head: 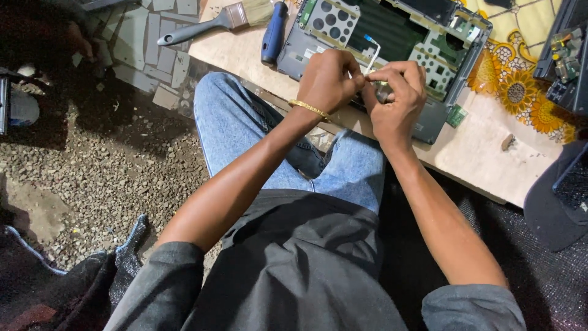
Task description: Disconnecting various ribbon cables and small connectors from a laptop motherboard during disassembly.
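An opened grey laptop chassis [429, 119] lies on a low wooden table [478, 159], its inner frame and boards exposed. A thin white ribbon cable [373, 52] rises from it. My left hand [327, 79], with a gold bracelet on the wrist, and my right hand [395, 98] meet over the chassis' near edge. Both pinch something small and pale between the fingertips, seemingly the ribbon cable's end; the fingers hide most of it.
A paintbrush [214, 23] and a blue-handled tool [274, 34] lie at the table's far left. A flowered yellow cloth [520, 79] and another opened device [566, 61] sit at the right. My knees in jeans are under the table edge. Gravel and paving tiles lie left.
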